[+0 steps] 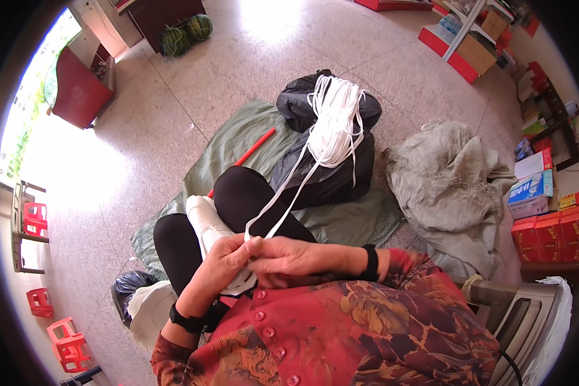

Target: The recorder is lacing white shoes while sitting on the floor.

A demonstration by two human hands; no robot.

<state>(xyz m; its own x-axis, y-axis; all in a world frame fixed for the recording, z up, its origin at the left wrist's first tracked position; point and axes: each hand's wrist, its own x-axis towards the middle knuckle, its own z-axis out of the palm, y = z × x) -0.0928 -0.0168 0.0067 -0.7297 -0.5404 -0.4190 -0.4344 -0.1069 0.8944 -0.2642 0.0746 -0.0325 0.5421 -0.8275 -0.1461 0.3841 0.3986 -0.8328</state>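
Two white strands (303, 186) are gripped at the lap, where the fingertips of both hands are brought together just above a red patterned shirt (341, 321). By the left hand (228, 258) they are pinched between thumb and curled fingers; by the right hand (293, 257), pressed up against it, they seem to be pinched too, though its lower fingers are hidden, and how the strands are crossed or looped cannot be told. The step in hand is judged to be close finger work on the strands. For the next move, a firm pinch would be called for, with slack drawn evenly so that no loops are snagged.

Beneath the left hand, a white roll (207, 225) is laid lengthwise between the dark-clad thighs. Beyond the knees, the strands are led up to a loose white skein (334, 125), heaped on black plastic bags (360, 157). Under these a green sheet (228, 138) is spread, crossed by a red rod (257, 147). To the right, a crumpled grey-green sack (437, 174) is left on the floor.
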